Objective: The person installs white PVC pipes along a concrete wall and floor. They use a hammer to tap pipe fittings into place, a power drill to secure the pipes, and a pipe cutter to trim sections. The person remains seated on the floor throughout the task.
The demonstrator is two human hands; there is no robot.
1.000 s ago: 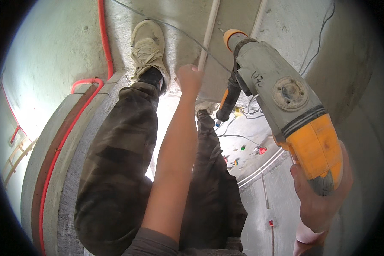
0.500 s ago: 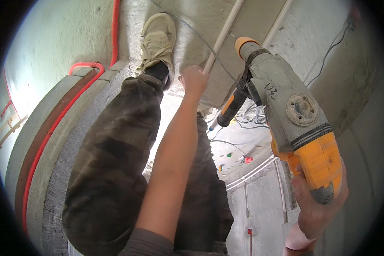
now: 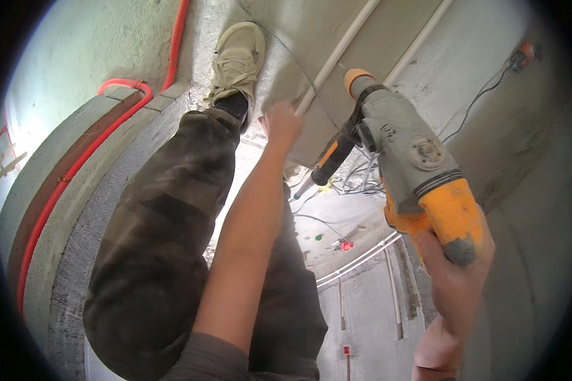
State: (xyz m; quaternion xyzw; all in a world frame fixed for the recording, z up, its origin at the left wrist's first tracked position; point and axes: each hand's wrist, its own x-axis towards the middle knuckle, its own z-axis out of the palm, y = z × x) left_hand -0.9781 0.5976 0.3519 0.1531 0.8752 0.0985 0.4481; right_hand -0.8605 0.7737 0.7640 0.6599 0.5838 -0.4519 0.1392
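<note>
My right hand (image 3: pixel 454 273) is wrapped round the rear handle of a rotary hammer (image 3: pixel 419 146), grey in front and orange behind, its nose pointing up and away. A black side handle (image 3: pixel 330 162) with an orange stripe sticks out on its left; my left hand is not on that handle. My left hand (image 3: pixel 281 122) is closed at the near end of a white pipe (image 3: pixel 344 44), beside my light shoe (image 3: pixel 237 60). Its fingers are turned away, so whether it grips the pipe or something else is hidden. A thin grey cable (image 3: pixel 305 73) crosses the pipe.
A second white pipe (image 3: pixel 419 41) runs alongside the first. Red conduit (image 3: pixel 57 190) lies along a curved concrete ledge (image 3: pixel 108 165) at left. Tangled cables (image 3: pixel 359 181) and a red plug-like piece (image 3: pixel 346 246) lie beyond the side handle. An orange-and-black connector (image 3: pixel 524 56) hangs at upper right.
The rotary hammer and my right hand have shifted left and slightly up in view. My left hand sits a little further left, still closed. The whole view has shifted somewhat too.
</note>
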